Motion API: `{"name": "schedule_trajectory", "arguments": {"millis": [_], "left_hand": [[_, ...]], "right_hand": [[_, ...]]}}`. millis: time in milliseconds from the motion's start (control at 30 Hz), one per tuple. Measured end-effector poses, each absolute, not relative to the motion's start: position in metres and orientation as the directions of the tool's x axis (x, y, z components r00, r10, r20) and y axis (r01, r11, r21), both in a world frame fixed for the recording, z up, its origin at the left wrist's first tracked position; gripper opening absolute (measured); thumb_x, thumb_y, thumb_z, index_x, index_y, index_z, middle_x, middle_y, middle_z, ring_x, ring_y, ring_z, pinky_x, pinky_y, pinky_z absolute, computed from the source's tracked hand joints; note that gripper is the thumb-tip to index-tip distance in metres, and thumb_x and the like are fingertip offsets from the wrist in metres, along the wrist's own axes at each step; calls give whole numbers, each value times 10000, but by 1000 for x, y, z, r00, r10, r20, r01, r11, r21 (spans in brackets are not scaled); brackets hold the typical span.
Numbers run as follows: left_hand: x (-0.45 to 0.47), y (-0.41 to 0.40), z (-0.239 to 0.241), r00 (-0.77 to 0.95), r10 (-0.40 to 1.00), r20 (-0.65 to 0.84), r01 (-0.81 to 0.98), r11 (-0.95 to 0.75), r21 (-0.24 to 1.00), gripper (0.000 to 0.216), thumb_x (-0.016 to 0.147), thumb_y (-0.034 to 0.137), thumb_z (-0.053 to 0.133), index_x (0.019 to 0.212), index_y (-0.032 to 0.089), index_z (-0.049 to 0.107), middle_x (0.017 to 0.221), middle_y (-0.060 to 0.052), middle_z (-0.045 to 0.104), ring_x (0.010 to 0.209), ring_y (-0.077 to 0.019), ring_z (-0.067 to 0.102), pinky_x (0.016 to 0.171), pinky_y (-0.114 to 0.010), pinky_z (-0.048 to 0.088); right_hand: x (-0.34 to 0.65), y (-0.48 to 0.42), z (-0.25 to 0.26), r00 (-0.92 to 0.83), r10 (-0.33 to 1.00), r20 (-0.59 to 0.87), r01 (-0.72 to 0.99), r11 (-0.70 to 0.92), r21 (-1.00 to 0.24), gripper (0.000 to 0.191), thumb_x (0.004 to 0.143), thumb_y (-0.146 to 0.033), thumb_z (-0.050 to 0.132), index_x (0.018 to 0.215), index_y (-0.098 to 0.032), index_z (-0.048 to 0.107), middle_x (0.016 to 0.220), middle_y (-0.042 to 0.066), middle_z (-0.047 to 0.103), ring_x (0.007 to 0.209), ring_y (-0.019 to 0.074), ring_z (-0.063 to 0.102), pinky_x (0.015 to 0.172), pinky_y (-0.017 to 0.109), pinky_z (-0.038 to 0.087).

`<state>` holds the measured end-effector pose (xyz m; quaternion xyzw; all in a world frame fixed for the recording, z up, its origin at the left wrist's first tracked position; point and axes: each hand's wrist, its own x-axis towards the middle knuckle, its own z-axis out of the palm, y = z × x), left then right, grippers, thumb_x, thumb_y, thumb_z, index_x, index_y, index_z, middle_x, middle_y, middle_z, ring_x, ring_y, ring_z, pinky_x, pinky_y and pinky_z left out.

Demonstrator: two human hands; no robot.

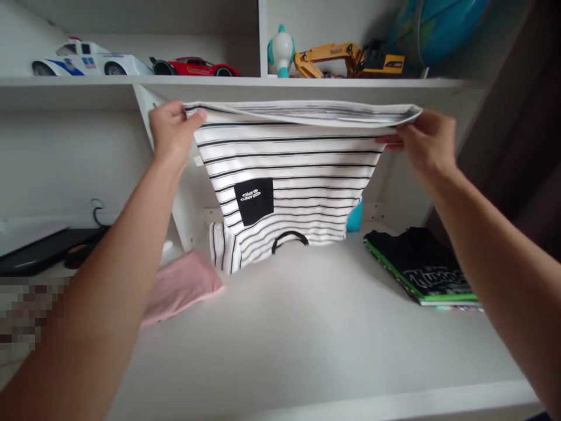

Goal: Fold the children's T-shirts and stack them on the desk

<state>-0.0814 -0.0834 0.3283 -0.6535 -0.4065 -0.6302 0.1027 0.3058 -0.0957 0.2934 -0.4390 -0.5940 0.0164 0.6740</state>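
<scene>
A white T-shirt with black stripes [302, 158] hangs upside down between my hands, its bottom hem stretched wide at the top. My left hand [173, 130] pinches one corner of the hem. The other corner is gripped by my right hand [427, 137]. A black pocket patch [254, 201] with white lettering shows on the shirt's front. The black-trimmed neckline [290, 235] and one sleeve [224, 248] reach down to the white desk [307, 339]. Part of the shirt's far side is hidden.
Folded pink cloth [188, 286] lies at the left, and a stack of folded dark clothes [421, 266] at the right. On the shelf [307, 82] above stand a white toy car [87, 61], a red toy car [195, 66], a toy excavator [346, 58] and a globe [438, 26].
</scene>
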Motion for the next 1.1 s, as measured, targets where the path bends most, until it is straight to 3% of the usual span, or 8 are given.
{"name": "schedule_trajectory", "arguments": {"millis": [200,333,433,500,667,833,967,1100], "left_hand": [[-76,-169,272,72,595,800,499,-716,488,273,743,311,623,939,122,603,885,28,654,789,-91,560,792,-261,427],[-77,-213,193,474,847,240,655,-521,547,104,736,264,582,784,261,675,818,94,678,803,-130,606,761,-234,434],[-79,-228,151,600,774,-203,729,-425,536,249,702,320,627,934,406,659,975,126,671,921,-168,609,820,-270,440],[-80,-227,139,625,710,-324,735,-395,552,340,697,363,640,1034,402,630,1063,94,652,979,-182,597,850,-280,437],[-71,-170,123,574,812,-107,704,-422,571,393,832,435,455,1146,238,586,1208,-16,580,1097,-184,532,914,-262,403],[-48,-88,72,394,909,136,850,-417,322,449,869,353,376,1249,138,481,1332,-109,453,1239,-207,389,1036,-310,272],[-39,-61,39,261,965,39,942,-263,209,590,872,481,335,1390,206,266,1470,-124,186,1344,-315,127,1030,-501,196],[-53,-61,32,206,974,-95,968,-189,167,721,792,692,271,1401,311,216,1487,-122,91,1326,-414,56,981,-613,137]], "right_hand": [[334,-161,206,223,591,775,502,612,-611,268,776,-337,592,919,-114,634,925,123,653,795,176,640,659,261,481],[374,-193,117,-91,899,428,641,382,-666,228,744,-416,603,897,-264,678,966,93,661,920,252,614,765,330,491],[398,-203,75,-245,958,147,749,283,-599,230,781,-442,518,897,-354,696,961,92,668,913,269,615,771,363,484],[399,-205,67,-254,963,86,790,258,-556,263,806,-437,458,909,-382,694,916,88,677,848,262,629,745,373,485],[349,-176,81,-377,917,134,740,384,-553,308,837,-392,413,957,-312,685,970,44,672,909,247,615,811,361,466],[287,-105,64,-415,876,246,754,483,-445,304,836,-329,405,1013,-270,644,1073,26,641,1029,221,573,923,402,418],[267,-61,33,-320,909,268,814,408,-414,373,843,-367,447,1155,-199,565,1263,100,516,1219,241,417,994,463,323],[274,-56,8,-248,941,229,857,323,-402,497,825,-453,479,1234,-174,509,1331,178,423,1265,359,306,928,639,246]]}}
